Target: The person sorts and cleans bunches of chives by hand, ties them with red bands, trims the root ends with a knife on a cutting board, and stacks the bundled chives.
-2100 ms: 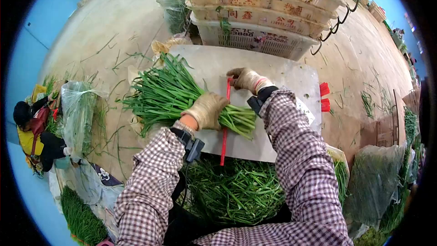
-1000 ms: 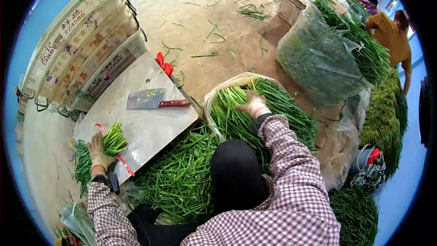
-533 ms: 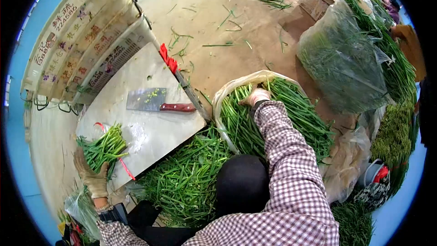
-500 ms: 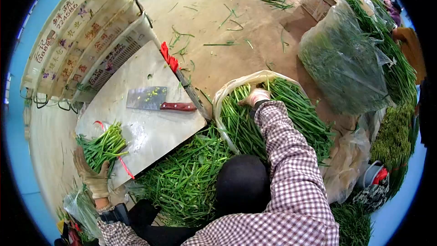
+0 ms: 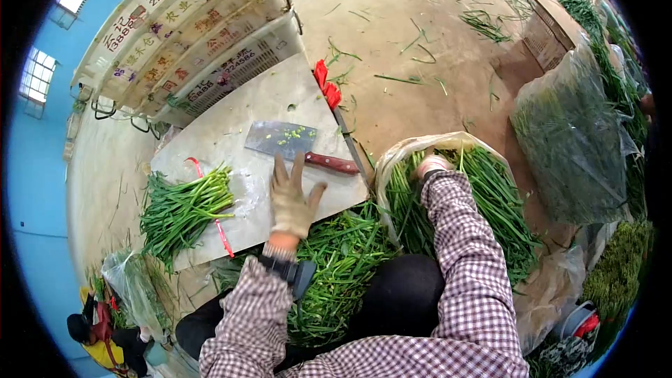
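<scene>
My left hand (image 5: pixel 290 203), in a pale work glove, is held over the near edge of the white board with fingers spread and nothing in it. Its fingertips are close to a cleaver (image 5: pixel 280 138) with a red-brown handle, whose blade has green bits on it. A bunch of long green stalks (image 5: pixel 189 206), like chives, lies on the board's left side across a red tie strip (image 5: pixel 224 238). My right hand (image 5: pixel 434 163), also gloved, reaches into the stalks (image 5: pixel 490 189) inside an open plastic bag (image 5: pixel 381 175). Its fingers are mostly hidden there.
Loose green trimmings (image 5: pixel 336 273) are heaped below the board (image 5: pixel 273 94). Stacked plastic crates (image 5: pixel 189 35) stand behind it. A large clear bag of greens (image 5: pixel 567 140) is at right, and scattered stalks lie on the floor. Another person (image 5: pixel 105 329) sits at lower left.
My left hand has moved right, from beside the bunch to near the cleaver. My right hand remains among the bagged stalks. The view has turned left.
</scene>
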`<state>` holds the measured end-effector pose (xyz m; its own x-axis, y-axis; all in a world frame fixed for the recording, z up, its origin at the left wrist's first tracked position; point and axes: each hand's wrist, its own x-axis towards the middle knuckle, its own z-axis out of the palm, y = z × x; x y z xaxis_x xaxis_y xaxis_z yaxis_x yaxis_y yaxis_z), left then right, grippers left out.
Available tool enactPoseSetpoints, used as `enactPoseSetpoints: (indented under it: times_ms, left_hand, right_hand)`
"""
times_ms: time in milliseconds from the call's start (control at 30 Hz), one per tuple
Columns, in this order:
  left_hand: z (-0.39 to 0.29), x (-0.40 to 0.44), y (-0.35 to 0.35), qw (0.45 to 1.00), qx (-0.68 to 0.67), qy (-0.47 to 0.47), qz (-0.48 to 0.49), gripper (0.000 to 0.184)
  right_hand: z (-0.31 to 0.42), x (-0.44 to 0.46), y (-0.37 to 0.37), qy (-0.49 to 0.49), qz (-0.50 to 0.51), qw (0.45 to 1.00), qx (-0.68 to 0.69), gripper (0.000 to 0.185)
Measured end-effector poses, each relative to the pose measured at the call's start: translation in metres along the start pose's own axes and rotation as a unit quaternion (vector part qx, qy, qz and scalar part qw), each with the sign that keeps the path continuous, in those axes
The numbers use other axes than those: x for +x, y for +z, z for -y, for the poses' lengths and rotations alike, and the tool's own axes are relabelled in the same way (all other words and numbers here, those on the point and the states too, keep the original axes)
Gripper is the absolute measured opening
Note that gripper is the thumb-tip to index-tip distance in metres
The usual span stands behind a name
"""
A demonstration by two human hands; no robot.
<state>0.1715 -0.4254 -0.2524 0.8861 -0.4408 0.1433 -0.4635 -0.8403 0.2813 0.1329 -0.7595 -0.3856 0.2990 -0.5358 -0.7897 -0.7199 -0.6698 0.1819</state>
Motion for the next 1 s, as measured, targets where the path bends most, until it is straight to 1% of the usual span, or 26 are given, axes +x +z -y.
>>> enactPoseSetpoints:
  times_ms: [33, 67, 133, 167, 200, 267, 300, 333, 400, 433, 467, 500, 533, 567, 600, 633, 667, 700, 733, 767, 800, 833, 867, 933, 967, 1000]
  left_hand:
    - [-0.002, 0.012, 0.014, 0.999, 0.046, 0.01, 0.002, 0.074]
    - [-0.005, 0.023, 0.024, 0.998, 0.064, -0.002, 0.019, 0.072]
    - [-0.011, 0.038, 0.037, 0.993, 0.102, -0.03, 0.049, 0.071]
    - [-0.015, 0.043, 0.037, 0.993, 0.094, -0.039, 0.057, 0.071]
    - [-0.018, 0.048, 0.037, 0.993, 0.093, -0.041, 0.059, 0.071]
    - [-0.018, 0.05, 0.037, 0.992, 0.089, -0.056, 0.068, 0.072]
    - [-0.016, 0.051, 0.037, 0.992, 0.092, -0.054, 0.066, 0.074]
    - [-0.014, 0.05, 0.036, 0.995, 0.075, -0.049, 0.053, 0.073]
    - [-0.011, 0.047, 0.036, 0.998, 0.036, -0.037, 0.028, 0.072]
    - [-0.012, 0.042, 0.038, 0.999, -0.01, -0.003, -0.049, 0.067]
    - [-0.038, 0.034, 0.011, 0.986, -0.046, 0.037, -0.157, 0.056]
    - [-0.063, 0.025, -0.004, 0.96, -0.224, 0.065, -0.154, 0.051]
    - [-0.084, 0.013, -0.011, 0.903, -0.393, 0.089, -0.148, 0.046]
    - [-0.101, -0.001, -0.012, 0.899, -0.427, 0.091, -0.037, 0.043]
    - [-0.118, -0.012, -0.012, 0.883, -0.455, 0.093, 0.071, 0.042]
    - [-0.136, -0.014, -0.01, 0.852, -0.482, 0.041, 0.201, 0.044]
    - [-0.153, -0.016, -0.008, 0.802, -0.499, -0.007, 0.328, 0.047]
    - [-0.164, -0.021, 0.003, 0.794, -0.497, 0.014, 0.351, 0.055]
    - [-0.171, -0.025, 0.02, 0.785, -0.492, 0.035, 0.374, 0.063]
    - [-0.175, -0.023, 0.031, 0.786, -0.467, 0.036, 0.404, 0.082]
    - [-0.177, -0.025, 0.052, 0.754, -0.497, 0.024, 0.429, 0.101]
    - [-0.181, -0.022, 0.058, 0.769, -0.464, 0.073, 0.433, 0.106]
    - [-0.185, -0.02, 0.063, 0.782, -0.429, 0.123, 0.434, 0.112]
    - [-0.2, -0.027, 0.071, 0.672, -0.582, 0.174, 0.424, 0.115]
    - [-0.208, -0.027, 0.061, 0.606, -0.649, 0.2, 0.415, 0.117]
    - [-0.212, -0.027, 0.051, 0.652, -0.616, 0.226, 0.38, 0.12]
  right_hand:
    - [0.001, -0.015, 0.002, 0.03, -0.015, 0.999, 0.016, 0.128]
    - [0.001, -0.022, 0.001, 0.039, -0.022, 0.999, 0.008, 0.125]
    - [-0.004, -0.004, 0.007, 0.0, -0.029, 0.999, 0.021, 0.123]
    - [-0.007, 0.003, 0.01, -0.01, -0.054, 0.998, 0.031, 0.119]
    - [-0.013, 0.009, 0.014, -0.014, -0.09, 0.994, 0.066, 0.113]
    - [-0.033, -0.015, -0.004, -0.027, -0.079, 0.978, 0.19, 0.103]
    - [-0.048, 0.018, 0.01, -0.077, -0.126, 0.951, 0.271, 0.091]
    - [-0.066, 0.048, 0.022, -0.169, -0.168, 0.917, 0.319, 0.079]
    - [-0.097, -0.001, -0.006, -0.244, -0.094, 0.88, 0.396, 0.082]
    - [-0.111, -0.035, -0.012, -0.262, -0.153, 0.857, 0.416, 0.081]
    - [-0.129, -0.034, -0.002, -0.3, -0.197, 0.816, 0.453, 0.081]
    - [-0.143, -0.062, -0.004, -0.261, -0.167, 0.815, 0.489, 0.081]
    - [-0.158, -0.087, -0.002, -0.307, -0.197, 0.8, 0.477, 0.079]
    - [-0.17, -0.123, -0.002, -0.324, -0.19, 0.765, 0.523, 0.081]
    - [-0.177, -0.153, -0.003, -0.343, -0.183, 0.727, 0.566, 0.082]
    - [-0.184, -0.168, 0.0, -0.379, -0.232, 0.717, 0.537, 0.086]
    - [-0.189, -0.184, 0.002, -0.413, -0.28, 0.704, 0.506, 0.09]
    - [-0.192, -0.201, 0.004, -0.414, -0.279, 0.702, 0.509, 0.092]
    - [-0.203, -0.197, 0.022, -0.425, -0.263, 0.661, 0.559, 0.095]
    - [-0.207, -0.207, 0.026, -0.424, -0.275, 0.662, 0.554, 0.096]
    - [-0.208, -0.217, 0.03, -0.422, -0.286, 0.663, 0.548, 0.098]
    - [-0.21, -0.221, 0.035, -0.421, -0.317, 0.679, 0.511, 0.097]
    - [-0.208, -0.223, 0.039, -0.416, -0.294, 0.676, 0.533, 0.098]
    - [-0.199, -0.224, 0.042, -0.406, -0.251, 0.667, 0.572, 0.1]
    - [-0.19, -0.221, 0.039, -0.394, -0.337, 0.719, 0.462, 0.102]
    - [-0.175, -0.223, 0.043, -0.373, -0.323, 0.699, 0.517, 0.095]
